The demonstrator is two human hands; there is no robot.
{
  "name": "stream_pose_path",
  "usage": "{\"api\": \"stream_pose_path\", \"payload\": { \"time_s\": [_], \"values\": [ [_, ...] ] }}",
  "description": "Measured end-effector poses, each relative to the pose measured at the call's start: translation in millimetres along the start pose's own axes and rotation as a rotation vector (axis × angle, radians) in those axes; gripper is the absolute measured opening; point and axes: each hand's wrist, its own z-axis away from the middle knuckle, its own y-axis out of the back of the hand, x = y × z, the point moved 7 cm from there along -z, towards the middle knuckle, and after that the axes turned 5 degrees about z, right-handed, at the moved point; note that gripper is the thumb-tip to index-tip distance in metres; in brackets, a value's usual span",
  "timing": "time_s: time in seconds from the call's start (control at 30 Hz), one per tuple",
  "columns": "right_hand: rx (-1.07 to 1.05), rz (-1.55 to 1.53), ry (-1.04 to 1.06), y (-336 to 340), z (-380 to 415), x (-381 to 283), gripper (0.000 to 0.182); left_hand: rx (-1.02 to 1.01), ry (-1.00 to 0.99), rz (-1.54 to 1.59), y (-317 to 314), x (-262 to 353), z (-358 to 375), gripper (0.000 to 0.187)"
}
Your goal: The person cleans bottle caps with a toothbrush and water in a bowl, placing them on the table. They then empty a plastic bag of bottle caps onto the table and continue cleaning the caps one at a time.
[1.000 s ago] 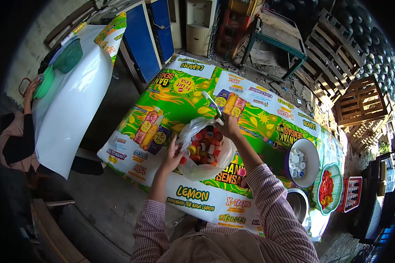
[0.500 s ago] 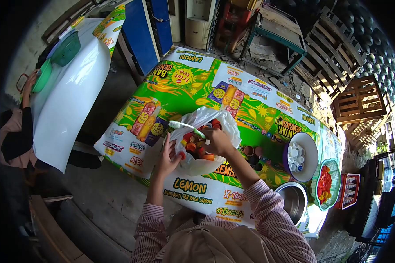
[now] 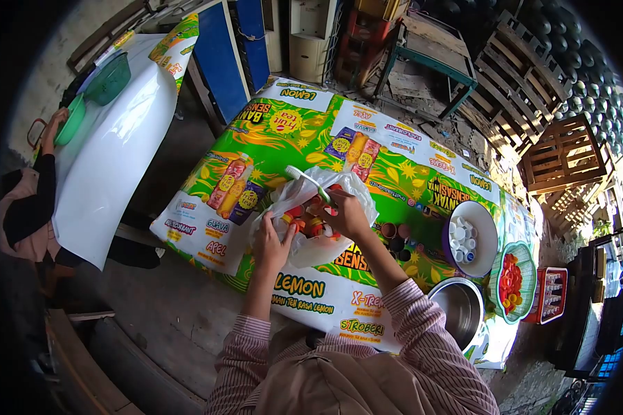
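Your left hand pinches the near rim of the plastic bag, fingers closed on the film. Your right hand sits in the bag mouth, fingers wrapped around a toothbrush. The bag lies mid-bench, mostly full of mixed bottle caps.

Sorting looks early: some white caps in the white bowl, red ones in the green basket, a few dark caps loose beside the bag; the steel bowl looks empty.

The bench carries a printed drink banner. Wooden pallets and a blue cabinet stand behind; another person's sleeve is far left.
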Motion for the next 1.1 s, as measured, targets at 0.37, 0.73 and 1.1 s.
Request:
{"api": "stream_pose_path", "payload": {
  "time_s": [0.37,0.73,1.1],
  "values": [
    [0.214,-0.448,-0.47,27.8,77.3,34.4,0.013,0.152,-0.329,-0.18,16.1,51.9,17.7,0.052],
    [0.142,-0.126,-0.47,42.5,119.0,30.8,0.011,-0.055,-0.246,-0.224,-0.5,26.6,20.0,0.089],
    [0.038,0.138,-0.333,29.8,164.3,-17.5,0.018,0.063,-0.365,0.032,7.0,13.3,50.9,0.059]
  ]
}}
